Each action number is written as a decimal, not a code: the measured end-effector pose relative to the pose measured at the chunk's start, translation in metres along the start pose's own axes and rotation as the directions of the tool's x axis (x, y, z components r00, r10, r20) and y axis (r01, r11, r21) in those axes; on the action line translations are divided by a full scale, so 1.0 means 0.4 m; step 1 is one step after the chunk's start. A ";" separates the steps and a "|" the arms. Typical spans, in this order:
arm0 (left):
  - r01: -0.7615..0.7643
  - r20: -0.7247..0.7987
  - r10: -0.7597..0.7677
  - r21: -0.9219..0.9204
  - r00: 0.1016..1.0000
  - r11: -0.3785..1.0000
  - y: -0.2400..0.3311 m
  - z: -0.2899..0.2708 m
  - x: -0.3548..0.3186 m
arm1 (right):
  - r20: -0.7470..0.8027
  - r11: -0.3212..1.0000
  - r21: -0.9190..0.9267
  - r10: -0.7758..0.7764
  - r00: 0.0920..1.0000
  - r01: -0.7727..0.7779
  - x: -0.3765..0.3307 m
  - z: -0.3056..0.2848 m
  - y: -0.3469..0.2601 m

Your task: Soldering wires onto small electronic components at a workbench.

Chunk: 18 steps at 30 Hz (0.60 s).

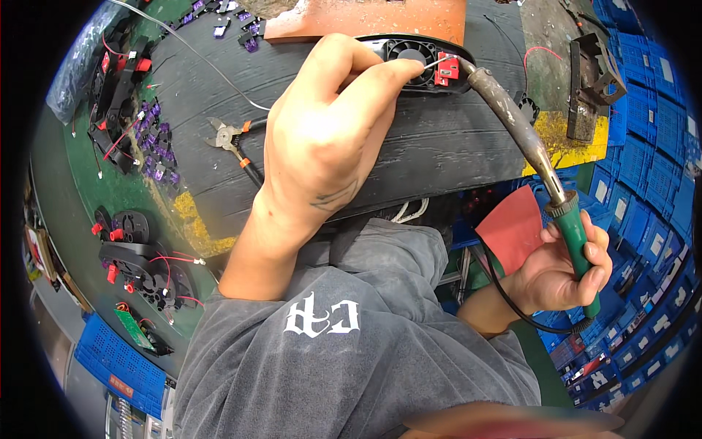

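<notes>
My right hand is wrapped round the green handle of a soldering iron. The iron slants up and to the left, its tip at a small red part in a black oval housing. A small black fan sits in that housing, beside the red part. My left hand is closed, with thumb and forefinger pinching a thin strand of solder wire. The wire's end points at the red part. A long grey length of it runs into the same hand from the upper left. The palm side is hidden.
Orange-handled cutters lie left of my left hand. An orange-brown block stands behind the housing, a metal bracket at right. Small purple-and-black parts and wired black housings lie leftward. Blue crates fill the right side.
</notes>
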<state>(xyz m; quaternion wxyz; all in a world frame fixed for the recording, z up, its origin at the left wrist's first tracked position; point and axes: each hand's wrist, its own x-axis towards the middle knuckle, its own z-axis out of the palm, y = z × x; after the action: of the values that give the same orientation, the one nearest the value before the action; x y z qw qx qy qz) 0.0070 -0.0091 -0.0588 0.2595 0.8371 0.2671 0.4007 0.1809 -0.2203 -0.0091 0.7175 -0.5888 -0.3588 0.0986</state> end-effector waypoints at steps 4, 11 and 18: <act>-0.038 -0.046 0.038 0.009 0.998 0.999 -0.009 0.010 -0.007 | -0.010 1.000 -0.015 -0.012 1.000 0.012 0.003 0.002 0.003; -0.024 -0.034 0.025 0.025 0.999 0.999 -0.002 0.016 -0.001 | 0.003 1.000 0.009 -0.006 1.000 0.006 0.000 -0.004 0.003; -0.046 -0.063 0.047 0.017 0.997 0.999 0.001 0.010 0.004 | 0.001 1.000 0.014 -0.012 1.000 0.012 -0.001 -0.004 0.005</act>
<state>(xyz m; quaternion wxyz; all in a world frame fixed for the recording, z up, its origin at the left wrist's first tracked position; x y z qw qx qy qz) 0.0111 -0.0090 -0.0599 0.2349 0.8319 0.2588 0.4309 0.1822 -0.2211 -0.0113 0.7219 -0.5816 -0.3621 0.0972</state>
